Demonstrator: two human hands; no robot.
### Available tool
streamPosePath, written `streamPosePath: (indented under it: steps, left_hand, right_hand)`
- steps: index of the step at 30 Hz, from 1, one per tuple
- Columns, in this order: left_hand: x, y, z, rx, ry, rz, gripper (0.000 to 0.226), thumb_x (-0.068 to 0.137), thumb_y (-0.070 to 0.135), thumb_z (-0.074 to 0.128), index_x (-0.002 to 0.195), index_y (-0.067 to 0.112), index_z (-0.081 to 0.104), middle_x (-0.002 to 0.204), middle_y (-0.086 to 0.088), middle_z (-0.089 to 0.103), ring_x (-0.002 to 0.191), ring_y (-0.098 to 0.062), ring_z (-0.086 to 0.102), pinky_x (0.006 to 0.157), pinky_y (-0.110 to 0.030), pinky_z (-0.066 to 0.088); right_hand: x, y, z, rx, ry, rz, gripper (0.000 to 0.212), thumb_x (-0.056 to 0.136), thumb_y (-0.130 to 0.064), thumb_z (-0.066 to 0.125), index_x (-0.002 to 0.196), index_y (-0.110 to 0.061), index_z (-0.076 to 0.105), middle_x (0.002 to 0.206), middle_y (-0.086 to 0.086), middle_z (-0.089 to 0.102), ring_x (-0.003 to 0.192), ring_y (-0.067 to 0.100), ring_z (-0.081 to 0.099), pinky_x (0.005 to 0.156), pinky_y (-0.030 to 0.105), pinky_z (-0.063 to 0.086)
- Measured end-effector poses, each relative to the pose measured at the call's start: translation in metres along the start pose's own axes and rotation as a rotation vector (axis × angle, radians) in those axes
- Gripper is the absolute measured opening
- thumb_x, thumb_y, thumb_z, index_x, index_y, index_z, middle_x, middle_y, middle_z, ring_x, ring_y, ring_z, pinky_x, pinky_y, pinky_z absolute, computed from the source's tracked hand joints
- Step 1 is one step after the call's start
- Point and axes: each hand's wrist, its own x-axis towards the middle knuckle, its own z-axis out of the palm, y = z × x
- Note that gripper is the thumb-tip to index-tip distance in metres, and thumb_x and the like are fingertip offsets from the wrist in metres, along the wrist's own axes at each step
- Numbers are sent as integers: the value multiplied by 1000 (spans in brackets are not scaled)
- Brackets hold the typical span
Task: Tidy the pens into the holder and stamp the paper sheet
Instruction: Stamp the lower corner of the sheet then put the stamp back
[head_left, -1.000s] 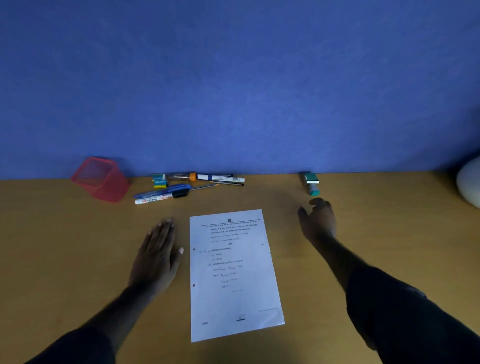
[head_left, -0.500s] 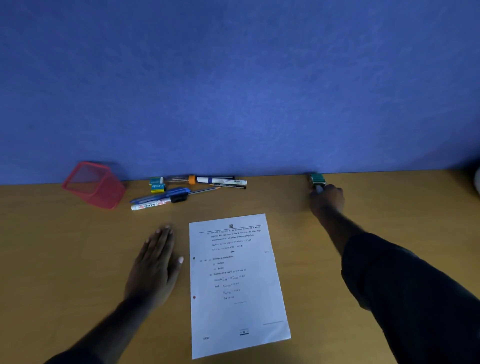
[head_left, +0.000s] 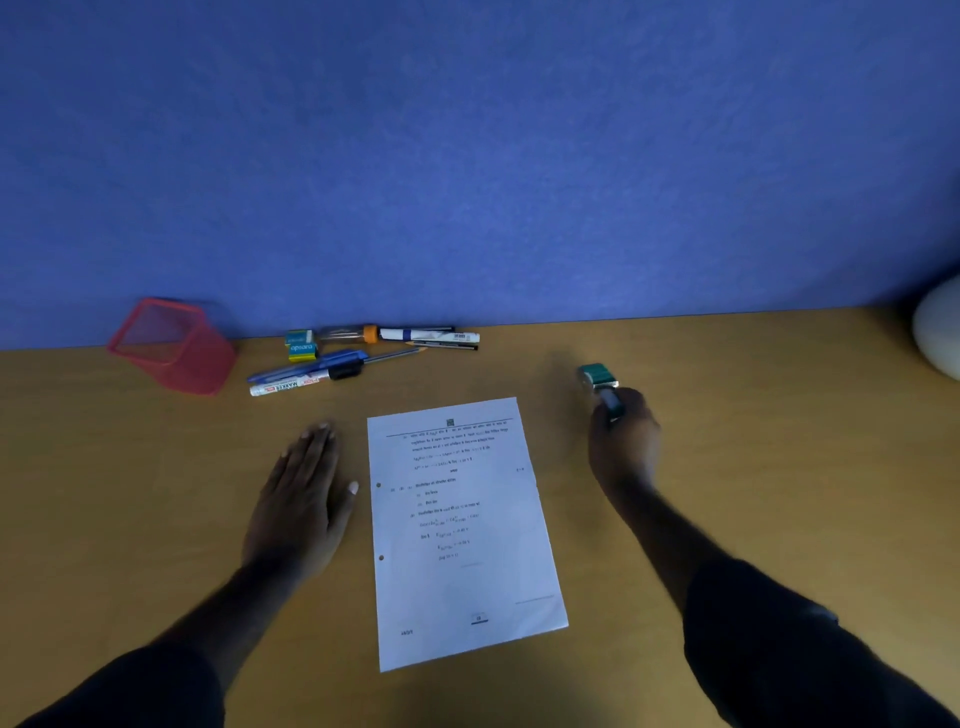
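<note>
The green stamp (head_left: 598, 382) is in the right hand (head_left: 623, 441), at about two o'clock from the paper sheet (head_left: 462, 535) and just off its top right corner. The fingers are wrapped round the stamp's lower part, and its green block juts out past them toward the wall; whether it touches the table (head_left: 753, 467) cannot be told, as it is blurred.

The paper sheet lies flat in the middle of the table, printed side up, turned a little so its top leans to eleven o'clock. At nine o'clock from it, just beside its left edge, the left hand (head_left: 301, 499) rests palm down on the table, fingers straight and close together, holding nothing.

At eleven o'clock from the sheet, near the blue wall (head_left: 467, 156), the pens (head_left: 363, 351) lie loose in a cluster, among them a white marker (head_left: 291, 385) and a blue pen (head_left: 311, 368). A small eraser box (head_left: 301, 345) sits at the cluster's left end. Further toward ten o'clock stands the red mesh holder (head_left: 174, 345), apart from the pens. A pale rounded object (head_left: 940, 332) shows at the right edge.
</note>
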Motion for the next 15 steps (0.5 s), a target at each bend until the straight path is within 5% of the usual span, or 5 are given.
streamPosePath:
  steps: [9, 15]
  left_hand:
    - [2, 1, 7, -7, 12, -9, 74, 97, 53, 20, 158, 12, 18, 168, -4, 12, 155, -23, 13, 126, -39, 13]
    - [0, 4, 3, -13, 10, -15, 72, 97, 48, 24, 158, 9, 20, 168, -6, 14, 155, -24, 13, 126, -39, 12]
  right_hand:
    - [-99, 3, -34, 94, -64, -275, 17, 89, -9, 56, 105, -7, 63, 100, 9, 68, 86, 19, 63, 69, 13, 42]
    - [-154, 10, -50, 73, -158, -288, 13, 91, -9, 56, 104, -8, 58, 99, 5, 63, 87, 20, 61, 68, 31, 52]
